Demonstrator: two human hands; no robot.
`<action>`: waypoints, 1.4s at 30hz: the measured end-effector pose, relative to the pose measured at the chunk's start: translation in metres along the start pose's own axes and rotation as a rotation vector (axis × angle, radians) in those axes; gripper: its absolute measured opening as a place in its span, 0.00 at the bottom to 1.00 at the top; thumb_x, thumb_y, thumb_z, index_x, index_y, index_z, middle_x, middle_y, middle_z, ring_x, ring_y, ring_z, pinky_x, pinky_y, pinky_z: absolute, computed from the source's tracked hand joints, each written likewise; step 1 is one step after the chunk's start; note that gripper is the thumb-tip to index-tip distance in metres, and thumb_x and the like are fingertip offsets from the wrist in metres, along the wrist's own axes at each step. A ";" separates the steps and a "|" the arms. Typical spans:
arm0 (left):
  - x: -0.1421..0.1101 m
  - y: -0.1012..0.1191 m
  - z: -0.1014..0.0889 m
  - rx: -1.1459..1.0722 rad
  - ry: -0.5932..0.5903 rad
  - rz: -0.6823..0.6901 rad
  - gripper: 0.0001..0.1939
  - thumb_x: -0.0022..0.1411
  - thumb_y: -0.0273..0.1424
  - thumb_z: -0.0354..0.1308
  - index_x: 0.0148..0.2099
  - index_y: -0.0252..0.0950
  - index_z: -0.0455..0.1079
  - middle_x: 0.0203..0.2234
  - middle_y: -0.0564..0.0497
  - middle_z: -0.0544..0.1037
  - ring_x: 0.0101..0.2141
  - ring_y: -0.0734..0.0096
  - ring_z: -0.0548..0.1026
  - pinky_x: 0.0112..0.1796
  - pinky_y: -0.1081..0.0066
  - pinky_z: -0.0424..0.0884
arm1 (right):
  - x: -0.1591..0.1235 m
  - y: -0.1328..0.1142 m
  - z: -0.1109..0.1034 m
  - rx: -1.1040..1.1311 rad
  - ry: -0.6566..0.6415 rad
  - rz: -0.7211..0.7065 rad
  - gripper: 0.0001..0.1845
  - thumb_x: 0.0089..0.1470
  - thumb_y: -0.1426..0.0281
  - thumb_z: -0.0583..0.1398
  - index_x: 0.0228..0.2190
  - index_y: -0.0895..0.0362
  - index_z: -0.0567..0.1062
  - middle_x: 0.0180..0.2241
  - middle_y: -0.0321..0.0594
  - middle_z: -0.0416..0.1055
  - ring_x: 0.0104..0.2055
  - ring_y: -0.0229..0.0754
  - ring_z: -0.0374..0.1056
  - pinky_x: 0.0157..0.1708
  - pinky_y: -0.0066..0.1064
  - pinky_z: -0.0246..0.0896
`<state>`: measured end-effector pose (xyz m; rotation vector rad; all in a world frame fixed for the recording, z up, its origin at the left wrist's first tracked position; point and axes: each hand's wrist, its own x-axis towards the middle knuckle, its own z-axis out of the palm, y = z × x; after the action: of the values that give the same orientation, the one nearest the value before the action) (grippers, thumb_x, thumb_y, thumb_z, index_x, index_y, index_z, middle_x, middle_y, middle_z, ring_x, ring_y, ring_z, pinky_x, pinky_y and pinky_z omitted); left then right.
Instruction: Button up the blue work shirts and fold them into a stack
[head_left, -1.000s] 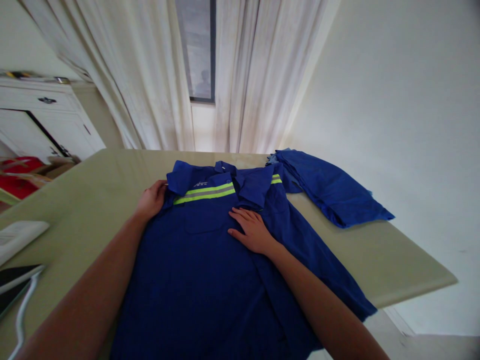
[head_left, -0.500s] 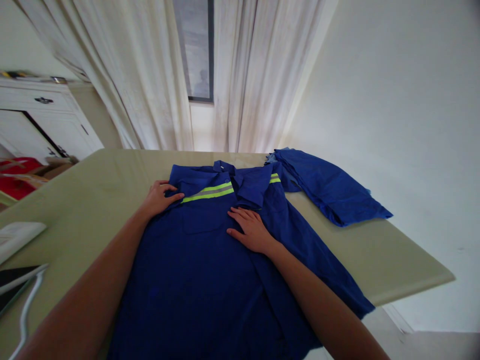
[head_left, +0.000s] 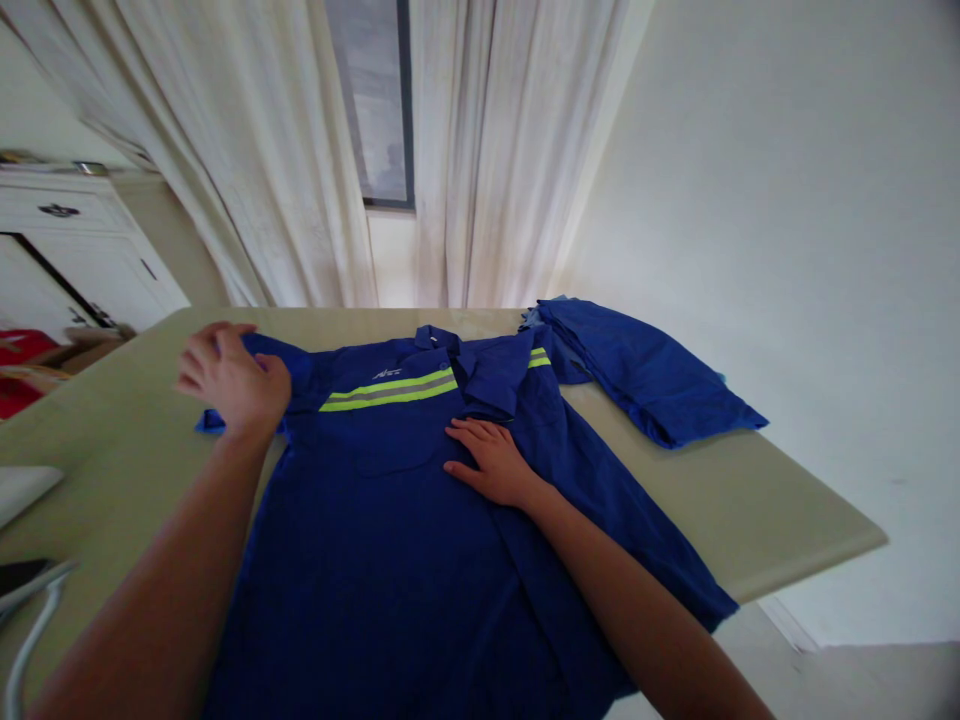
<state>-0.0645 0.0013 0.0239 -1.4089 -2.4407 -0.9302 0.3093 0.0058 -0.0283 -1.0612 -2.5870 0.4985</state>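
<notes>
A blue work shirt lies spread on the table, its collar at the far side. A yellow-green and grey reflective stripe crosses its chest, with small white lettering above. My right hand rests flat and open on the front of the shirt, just below the folded front flap. Over the left-hand sleeve is my left hand, its fingers apart and slightly blurred. Part of that sleeve is hidden behind the hand, and its end shows just below the wrist side.
Folded blue clothing lies on the pale table at the right, close to the wall. A white object and a white cable are at the left edge. Beyond stand a white cabinet and curtains.
My left hand has moved left and up from the shirt's chest edge. The sleeve that lay folded over the chest is now spread out leftward, uncovering the lettering. My right hand stays on the shirt.
</notes>
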 end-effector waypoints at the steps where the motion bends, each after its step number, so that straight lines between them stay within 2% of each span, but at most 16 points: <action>1: -0.004 0.010 0.007 0.006 0.016 0.008 0.22 0.66 0.32 0.48 0.60 0.38 0.69 0.57 0.36 0.73 0.62 0.37 0.65 0.59 0.31 0.57 | 0.000 0.000 0.000 0.011 0.005 -0.002 0.31 0.67 0.51 0.59 0.66 0.48 0.68 0.69 0.42 0.62 0.71 0.52 0.55 0.68 0.52 0.49; 2: -0.009 0.018 0.017 0.014 -0.015 0.032 0.21 0.67 0.35 0.48 0.59 0.38 0.71 0.56 0.37 0.76 0.59 0.41 0.69 0.59 0.37 0.61 | 0.001 0.001 -0.001 0.026 0.018 -0.007 0.30 0.67 0.51 0.59 0.65 0.48 0.68 0.69 0.43 0.63 0.71 0.52 0.56 0.68 0.51 0.50; 4: -0.021 0.028 0.039 0.056 -0.212 0.118 0.26 0.69 0.44 0.48 0.62 0.39 0.71 0.59 0.36 0.75 0.60 0.41 0.70 0.59 0.40 0.63 | 0.002 0.005 -0.004 0.057 0.102 -0.008 0.28 0.68 0.53 0.58 0.63 0.50 0.70 0.67 0.44 0.65 0.69 0.50 0.59 0.67 0.48 0.52; 6: -0.031 0.027 0.060 0.121 -0.356 0.168 0.35 0.69 0.53 0.46 0.69 0.40 0.66 0.67 0.34 0.67 0.66 0.35 0.63 0.62 0.35 0.56 | 0.002 0.012 -0.007 0.059 0.256 0.044 0.26 0.69 0.54 0.57 0.63 0.51 0.71 0.65 0.46 0.66 0.67 0.49 0.60 0.67 0.45 0.54; 8: -0.035 0.018 0.076 0.168 -0.413 0.204 0.41 0.67 0.58 0.43 0.73 0.41 0.61 0.72 0.35 0.60 0.70 0.33 0.55 0.64 0.33 0.50 | 0.000 0.022 -0.009 0.009 0.393 0.181 0.27 0.68 0.56 0.57 0.64 0.51 0.69 0.66 0.48 0.64 0.67 0.53 0.60 0.67 0.49 0.54; 9: -0.032 0.013 0.080 0.178 -0.431 0.218 0.42 0.66 0.60 0.42 0.73 0.43 0.60 0.72 0.36 0.58 0.71 0.33 0.53 0.64 0.33 0.49 | -0.002 0.026 -0.010 -0.025 0.409 0.266 0.29 0.67 0.56 0.57 0.66 0.50 0.67 0.67 0.49 0.62 0.68 0.55 0.59 0.66 0.52 0.54; 11: -0.022 0.001 0.085 0.184 -0.452 0.231 0.43 0.66 0.61 0.41 0.74 0.45 0.60 0.73 0.39 0.56 0.71 0.34 0.53 0.65 0.34 0.48 | -0.007 0.030 -0.011 -0.089 0.326 0.394 0.34 0.66 0.56 0.58 0.68 0.51 0.63 0.69 0.52 0.60 0.69 0.61 0.58 0.64 0.57 0.55; 14: 0.001 -0.012 0.088 0.192 -0.485 0.253 0.43 0.66 0.61 0.39 0.74 0.44 0.60 0.74 0.40 0.56 0.71 0.35 0.54 0.66 0.36 0.50 | -0.011 0.029 -0.018 -0.110 0.092 0.328 0.40 0.64 0.50 0.60 0.69 0.55 0.62 0.69 0.56 0.59 0.69 0.64 0.57 0.65 0.57 0.55; 17: 0.017 -0.020 0.089 0.188 -0.492 0.303 0.41 0.68 0.58 0.39 0.73 0.43 0.61 0.73 0.40 0.58 0.70 0.37 0.56 0.66 0.37 0.51 | -0.004 0.027 -0.035 -0.011 -0.034 0.158 0.40 0.63 0.45 0.59 0.67 0.55 0.66 0.62 0.53 0.70 0.63 0.57 0.66 0.63 0.47 0.60; 21: 0.019 -0.021 0.088 0.196 -0.478 0.318 0.41 0.69 0.57 0.38 0.73 0.41 0.62 0.72 0.40 0.59 0.70 0.40 0.58 0.66 0.39 0.52 | 0.023 0.035 -0.048 -0.067 0.042 0.276 0.36 0.65 0.49 0.60 0.68 0.47 0.62 0.52 0.45 0.77 0.51 0.52 0.75 0.52 0.43 0.68; 25: 0.014 -0.017 0.083 0.219 -0.477 0.304 0.40 0.69 0.56 0.37 0.73 0.41 0.61 0.73 0.41 0.58 0.70 0.41 0.58 0.66 0.42 0.52 | 0.044 0.048 -0.029 -0.151 0.105 0.324 0.26 0.68 0.52 0.56 0.62 0.46 0.70 0.53 0.44 0.76 0.51 0.51 0.75 0.51 0.42 0.68; 28: 0.013 -0.015 0.082 0.227 -0.475 0.293 0.39 0.69 0.55 0.38 0.73 0.42 0.61 0.73 0.42 0.59 0.70 0.41 0.58 0.66 0.42 0.53 | 0.047 0.059 -0.018 -0.103 0.184 0.218 0.31 0.69 0.50 0.54 0.68 0.48 0.64 0.58 0.46 0.73 0.56 0.51 0.72 0.55 0.43 0.65; 32: 0.015 -0.015 0.081 0.232 -0.462 0.289 0.41 0.69 0.57 0.37 0.73 0.43 0.61 0.72 0.43 0.60 0.70 0.41 0.59 0.66 0.43 0.53 | 0.045 0.084 -0.024 -0.089 0.220 0.143 0.41 0.68 0.47 0.54 0.73 0.51 0.53 0.67 0.49 0.64 0.65 0.56 0.63 0.63 0.50 0.57; 36: 0.015 -0.014 0.080 0.242 -0.474 0.275 0.41 0.69 0.57 0.35 0.73 0.43 0.61 0.73 0.44 0.59 0.70 0.42 0.58 0.66 0.43 0.53 | 0.034 0.110 -0.036 -0.117 0.375 0.325 0.39 0.69 0.49 0.51 0.72 0.57 0.55 0.68 0.53 0.62 0.68 0.56 0.61 0.66 0.51 0.53; 38: 0.016 -0.014 0.080 0.233 -0.473 0.272 0.41 0.68 0.57 0.36 0.73 0.43 0.61 0.73 0.44 0.59 0.70 0.42 0.58 0.66 0.43 0.53 | 0.022 0.114 -0.037 -0.168 0.364 0.374 0.39 0.69 0.49 0.50 0.70 0.59 0.58 0.67 0.55 0.63 0.69 0.57 0.59 0.67 0.51 0.51; 42: 0.016 -0.015 0.082 0.222 -0.484 0.276 0.41 0.68 0.58 0.36 0.73 0.43 0.61 0.73 0.43 0.59 0.70 0.42 0.58 0.66 0.42 0.53 | -0.013 0.105 -0.032 -0.216 0.253 0.293 0.35 0.70 0.49 0.50 0.67 0.57 0.64 0.67 0.52 0.65 0.68 0.56 0.60 0.67 0.50 0.52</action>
<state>-0.0734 0.0563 -0.0403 -1.9958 -2.4582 -0.2680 0.3952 0.0733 -0.0463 -1.4831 -2.3116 0.1352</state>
